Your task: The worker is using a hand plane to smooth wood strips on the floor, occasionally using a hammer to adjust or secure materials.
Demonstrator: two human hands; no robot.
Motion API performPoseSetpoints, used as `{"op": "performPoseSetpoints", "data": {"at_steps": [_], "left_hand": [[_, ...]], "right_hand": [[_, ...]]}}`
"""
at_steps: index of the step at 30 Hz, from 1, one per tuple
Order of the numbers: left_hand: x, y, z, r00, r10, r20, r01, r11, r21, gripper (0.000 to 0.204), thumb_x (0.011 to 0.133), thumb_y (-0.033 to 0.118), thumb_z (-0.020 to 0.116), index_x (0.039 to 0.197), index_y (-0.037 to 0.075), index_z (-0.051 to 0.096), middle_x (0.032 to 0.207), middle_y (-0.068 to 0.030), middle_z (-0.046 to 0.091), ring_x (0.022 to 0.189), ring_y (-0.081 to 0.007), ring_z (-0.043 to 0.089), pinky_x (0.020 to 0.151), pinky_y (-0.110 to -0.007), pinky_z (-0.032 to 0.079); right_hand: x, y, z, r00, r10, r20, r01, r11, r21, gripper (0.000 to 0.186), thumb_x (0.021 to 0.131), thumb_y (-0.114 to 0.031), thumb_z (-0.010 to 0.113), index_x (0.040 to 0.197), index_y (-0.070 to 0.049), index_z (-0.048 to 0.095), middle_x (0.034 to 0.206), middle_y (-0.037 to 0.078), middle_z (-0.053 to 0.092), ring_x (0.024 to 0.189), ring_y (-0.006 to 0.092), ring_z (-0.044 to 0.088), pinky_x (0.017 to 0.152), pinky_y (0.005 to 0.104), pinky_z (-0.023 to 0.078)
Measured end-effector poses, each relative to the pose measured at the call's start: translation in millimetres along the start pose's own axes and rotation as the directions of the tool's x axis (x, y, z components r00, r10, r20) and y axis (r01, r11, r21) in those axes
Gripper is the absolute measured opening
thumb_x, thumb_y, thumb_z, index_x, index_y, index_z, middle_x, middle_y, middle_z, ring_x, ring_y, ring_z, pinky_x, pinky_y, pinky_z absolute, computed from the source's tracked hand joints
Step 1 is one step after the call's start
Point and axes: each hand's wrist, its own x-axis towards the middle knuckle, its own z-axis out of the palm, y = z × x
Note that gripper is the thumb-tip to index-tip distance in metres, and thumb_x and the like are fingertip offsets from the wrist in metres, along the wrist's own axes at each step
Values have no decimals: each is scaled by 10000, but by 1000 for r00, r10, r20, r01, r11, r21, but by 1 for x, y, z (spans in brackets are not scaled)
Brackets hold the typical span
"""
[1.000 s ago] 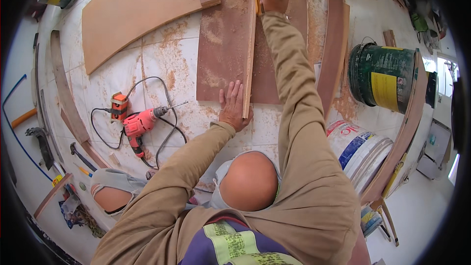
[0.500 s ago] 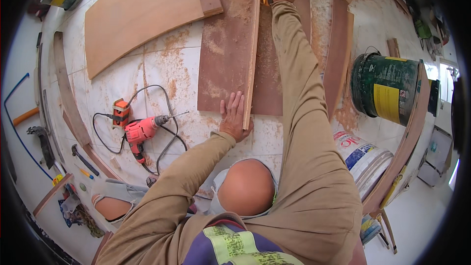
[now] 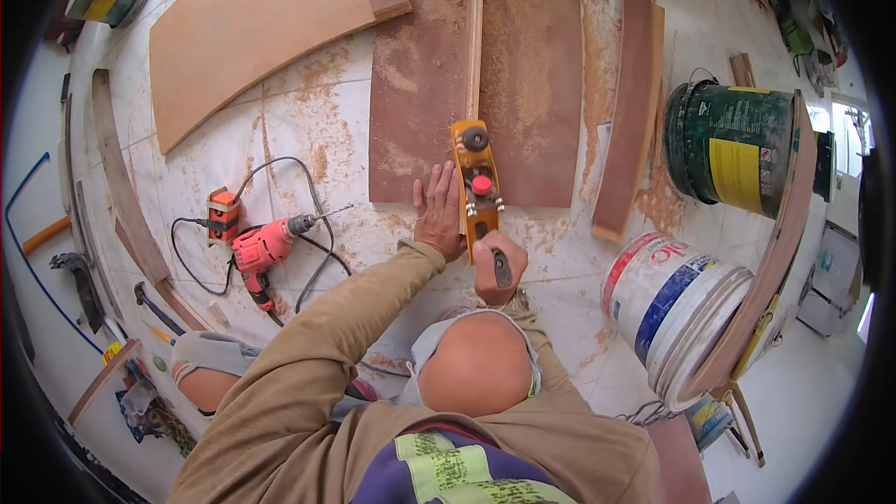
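A narrow wooden strip [image 3: 474,37] stands on edge along a reddish-brown board [image 3: 415,112] dusted with shavings on the floor. An orange hand plane [image 3: 476,177] sits on the near end of the strip. My right hand [image 3: 499,269] is closed around the plane's rear handle. My left hand [image 3: 439,215] lies flat, fingers together, on the board's near edge just left of the plane and presses against the strip's side. My bent knee [image 3: 476,369] is below both hands.
A red power drill [image 3: 266,247] with cable and an orange plug box [image 3: 222,215] lie to the left. Right are a green bucket [image 3: 733,145], a white bucket [image 3: 672,308] and a dark plank [image 3: 635,103]. A curved plywood panel [image 3: 271,28] lies far left.
My right hand has drawn the plane back along the strip from its far end to the near end. My left hand has stayed at the board's near edge.
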Motion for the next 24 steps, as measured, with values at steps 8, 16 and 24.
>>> {"op": "performPoseSetpoints", "data": {"at_steps": [8, 16, 24], "left_hand": [[7, 16, 8, 999, 22, -42, -23, 999, -23, 975, 783, 247, 660, 1582, -33, 177, 1643, -215, 215, 1560, -371, 148, 1238, -569, -1], [1, -5, -7, 998, -41, -47, 42, 999, 7, 957, 801, 258, 670, 1581, -27, 196, 1636, -198, 240, 1557, -361, 159, 1244, -550, -1], [-5, -4, -1, 999, -35, 5, 35, 999, -2, 996, 797, 319, 692, 1580, -32, 187, 1642, -213, 223, 1562, -365, 143, 1234, -582, -2]], "right_hand": [[429, 7, 88, 921, -225, -318, 233, 972, -12, 238, 825, -175, 650, 652, -13, 626, 537, 43, 560, 517, 148, 546, 498, 343, 390], [186, 57, 54, 988, -100, -113, 121, 974, 191, 238, 914, -109, 639, 695, -47, 572, 549, -8, 504, 462, 84, 479, 434, 270, 359], [71, 18, 19, 999, 37, -37, -30, 987, 155, 208, 909, -75, 635, 726, -7, 564, 606, 39, 510, 596, 82, 479, 537, 307, 395]]}}
